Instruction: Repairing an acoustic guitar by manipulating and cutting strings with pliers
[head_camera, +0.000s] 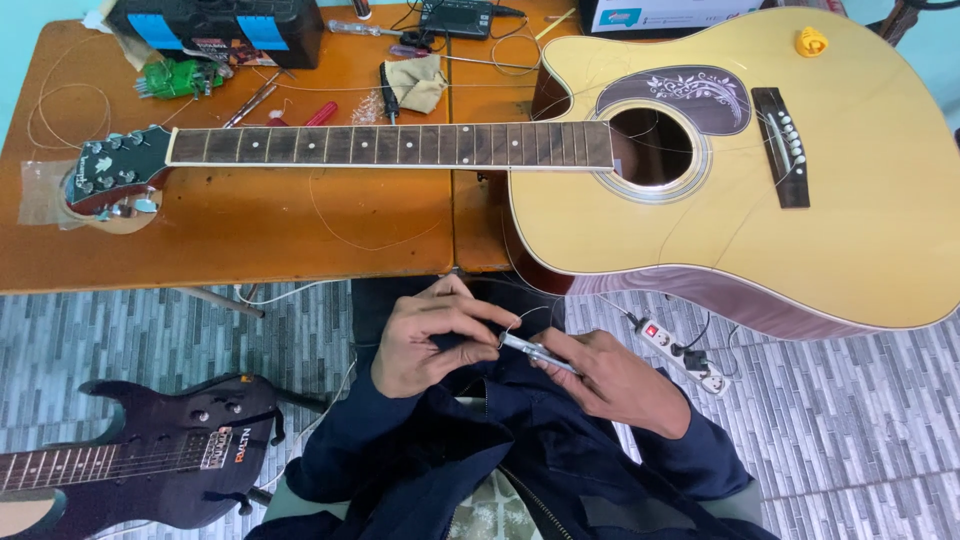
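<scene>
Nearest the camera, we are holding both hands close together over our lap, dark blue sleeves below them. Our left hand (430, 345) is pinching its thumb and fingertips around a thin guitar string (522, 316), which is looping up as a fine wire arc between the hands. Our right hand (610, 380) is closing its fingers around a small slim metal tool (535, 350), silver with a dark section, its tip pointing toward the left fingertips; whether the tip is touching the string we cannot tell. We are judging the string to be very light, springy and slippery, prone to kinking and with a sharp end, so it is best pinched close to the working end with the slack left free. To the left on the tiled floor, a black electric guitar (170, 450) is lying partly in view. To the right, a white power strip (685, 355) is lying on the tiles. Farther off, a yellow acoustic guitar (720, 180) is lying face up across the orange wooden table (250, 225), its fretboard bare of strings and its body overhanging the table edge. Beyond it, a folded cloth (415, 85), hand tools and loose coils of wire are lying scattered.
</scene>
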